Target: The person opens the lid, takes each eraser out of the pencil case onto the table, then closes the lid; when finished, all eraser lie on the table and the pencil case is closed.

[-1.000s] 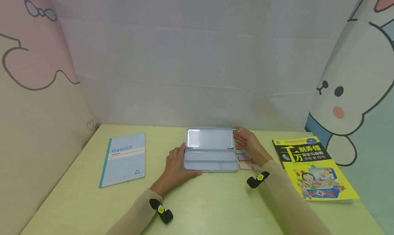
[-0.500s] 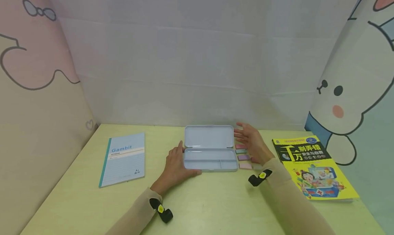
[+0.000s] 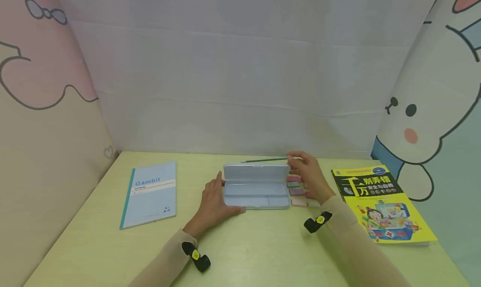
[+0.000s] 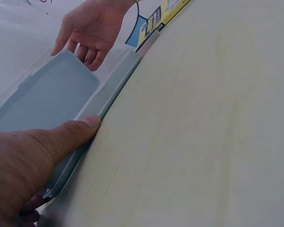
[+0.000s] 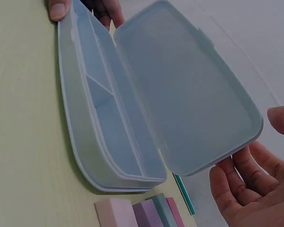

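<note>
A pale blue pencil case (image 3: 257, 195) lies on the table with its lid (image 3: 256, 172) raised on the hinge and tilted up. Its divided inside holds nothing that shows. My left hand (image 3: 213, 200) grips the left end of the case, thumb along the front edge and fingers round the far side. At the lid's right corner is my right hand (image 3: 309, 174); in the right wrist view its loosely bent fingers (image 5: 245, 175) touch the lid's outer side while the thumb stays apart from it. A thin green pencil (image 3: 263, 160) lies behind the lid.
Several small coloured blocks (image 3: 297, 192) stand in rows just right of the case. A blue notebook (image 3: 150, 195) lies at the left, and a yellow and black book (image 3: 383, 207) at the right. A white sheet (image 3: 233, 90) hangs behind the table.
The lid has swung up from lying back, and the pencil behind it has come into view. My right hand has followed the lid's corner; my left hand has stayed on the case.
</note>
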Available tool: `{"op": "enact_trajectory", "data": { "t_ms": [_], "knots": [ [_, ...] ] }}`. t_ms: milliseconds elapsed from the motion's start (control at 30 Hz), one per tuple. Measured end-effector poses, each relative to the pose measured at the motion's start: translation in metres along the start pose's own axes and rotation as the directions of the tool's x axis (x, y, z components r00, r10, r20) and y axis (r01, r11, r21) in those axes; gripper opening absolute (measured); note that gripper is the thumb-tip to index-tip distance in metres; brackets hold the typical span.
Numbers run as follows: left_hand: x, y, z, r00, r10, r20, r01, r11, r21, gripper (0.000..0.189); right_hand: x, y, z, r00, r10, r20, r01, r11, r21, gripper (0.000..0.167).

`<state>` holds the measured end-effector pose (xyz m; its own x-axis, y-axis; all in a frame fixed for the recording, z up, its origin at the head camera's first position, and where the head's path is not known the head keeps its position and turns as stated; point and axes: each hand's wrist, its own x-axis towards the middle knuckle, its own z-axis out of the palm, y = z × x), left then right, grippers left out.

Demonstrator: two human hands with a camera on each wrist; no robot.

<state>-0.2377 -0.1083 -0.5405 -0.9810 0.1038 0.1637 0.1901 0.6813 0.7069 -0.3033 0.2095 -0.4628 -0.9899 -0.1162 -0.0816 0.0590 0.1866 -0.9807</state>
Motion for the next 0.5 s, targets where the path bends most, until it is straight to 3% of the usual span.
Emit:
{"op": "enact_trajectory", "data": {
  "t_ms": [100,233,500],
  "knots": [
    [0.000,0.000,0.000,1.000,0.006,-0.003,-0.006,1.000,0.009,0.139,-0.004,0.001,0.002,0.999,-0.033,0.014,0.035,0.992,-0.121,0.052],
    [0.000,0.000,0.001,1.000,0.012,-0.011,-0.012,1.000,0.017,0.140,-0.009,0.006,0.002,0.989,-0.116,0.089,0.129,0.978,-0.162,0.050],
    [-0.001,-0.004,0.002,1.000,0.013,-0.010,-0.013,1.000,0.016,0.141,-0.020,0.017,-0.003,0.939,-0.179,0.293,0.256,0.933,-0.254,0.048]
  ]
}}
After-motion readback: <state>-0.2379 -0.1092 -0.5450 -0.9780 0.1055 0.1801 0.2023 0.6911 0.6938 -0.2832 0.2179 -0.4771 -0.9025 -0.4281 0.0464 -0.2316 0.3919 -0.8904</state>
